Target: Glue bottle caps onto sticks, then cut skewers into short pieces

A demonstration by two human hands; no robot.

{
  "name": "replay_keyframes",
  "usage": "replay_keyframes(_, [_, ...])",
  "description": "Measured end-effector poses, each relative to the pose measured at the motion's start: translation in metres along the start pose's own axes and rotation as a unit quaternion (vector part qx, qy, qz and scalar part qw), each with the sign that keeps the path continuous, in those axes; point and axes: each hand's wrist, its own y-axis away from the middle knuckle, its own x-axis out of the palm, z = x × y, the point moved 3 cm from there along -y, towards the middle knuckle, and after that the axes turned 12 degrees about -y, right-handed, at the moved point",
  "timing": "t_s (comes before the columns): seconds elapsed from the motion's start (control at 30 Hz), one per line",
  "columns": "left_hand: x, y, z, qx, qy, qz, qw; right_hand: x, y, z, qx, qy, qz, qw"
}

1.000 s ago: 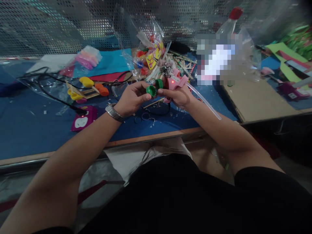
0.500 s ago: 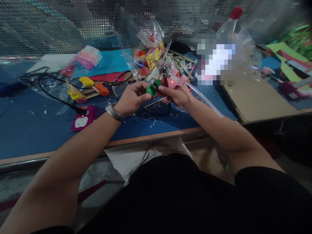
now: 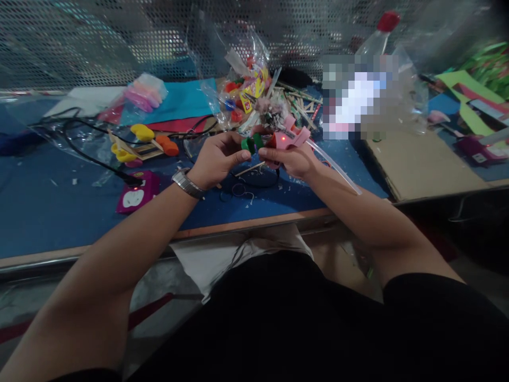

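My left hand (image 3: 217, 161), with a metal watch (image 3: 187, 183) at the wrist, pinches a green bottle cap (image 3: 247, 145) between thumb and fingers. Close against it is a second green bottle cap (image 3: 258, 141), pinched by my right hand (image 3: 292, 160). The two caps are side by side; whether they touch I cannot tell. A pink glue gun (image 3: 289, 137) with a lit red light is right at my right hand, partly hidden by it. Whether that hand also grips the gun is unclear. A clear glue stick (image 3: 336, 167) sticks out from it over my right forearm.
On the blue table (image 3: 79, 228) lie a stick frame with yellow and orange caps (image 3: 147, 143) and a purple power box (image 3: 137, 193). Behind my hands is a plastic bag of caps (image 3: 242, 95) beside loose sticks (image 3: 304, 103). Cardboard (image 3: 425, 164) lies to the right.
The cap in my left hand has turned from showing its open inside to showing its side, and sits nearer the other cap. The glue gun has shifted slightly right in view.
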Motion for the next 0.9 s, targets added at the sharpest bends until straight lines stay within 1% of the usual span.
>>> replay_keyframes(0.13, [-0.0007,0.0003,-0.0007,0.015,-0.023,-0.005,1.000,0.0029,0.0015,-0.0001,0.008,0.009,0.000,1.000])
replay_keyframes(0.37, [-0.0024,0.0008,-0.0018,0.010,-0.061,-0.014,0.998,0.0022,0.0050,0.0034,0.024,0.012,-0.015,1.000])
replay_keyframes(0.57, [-0.0029,0.0014,-0.0017,0.009,-0.067,-0.014,0.998,0.0016,0.0066,0.0018,0.020,0.006,-0.015,1.000])
replay_keyframes(0.7, [-0.0026,0.0006,-0.0024,0.007,-0.060,-0.011,0.998,-0.0002,0.0070,0.0003,0.023,0.031,-0.018,0.999])
replay_keyframes(0.9, [-0.0031,0.0003,-0.0018,0.027,-0.071,-0.009,0.997,0.0009,0.0081,0.0021,0.028,0.036,-0.022,0.999])
